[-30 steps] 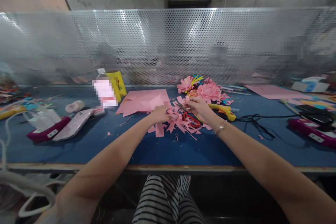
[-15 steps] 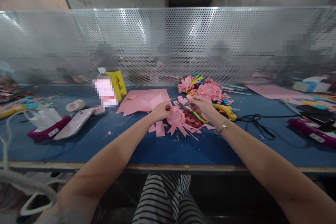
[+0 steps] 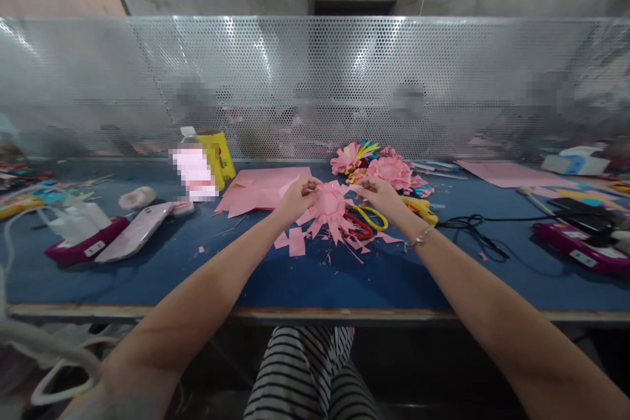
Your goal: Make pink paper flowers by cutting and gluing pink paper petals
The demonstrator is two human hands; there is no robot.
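A pink paper flower (image 3: pixel 329 205) with a fringe of cut, pointed strips is held over the desk. At its left upper edge, my left hand (image 3: pixel 301 197) is closed with its fingers pinching the paper. My right hand (image 3: pixel 378 197) pinches a small pink paper piece (image 3: pixel 350 189) at the flower's right side; whether that piece is joined to the flower I cannot tell. Under and beside the flower lie scissors with red handles (image 3: pixel 361 231) and a yellow-handled pair (image 3: pixel 375 218), their blades hidden. Pink paper scraps (image 3: pixel 296 243) are scattered below.
Pink sheets (image 3: pixel 260 190) lie behind my left hand, near a bottle (image 3: pixel 193 174) and a yellow packet (image 3: pixel 216 157). Finished-looking paper flowers (image 3: pixel 391 170) sit behind my right hand. A phone (image 3: pixel 135 233) and purple power strips (image 3: pixel 583 249) flank the desk. A perforated screen (image 3: pixel 315 85) stands behind.
The flower has lifted slightly and tilted between my hands, and the scissor blades that showed beside it are now covered. The right hand now pinches paper at its edge. The view shifted slightly.
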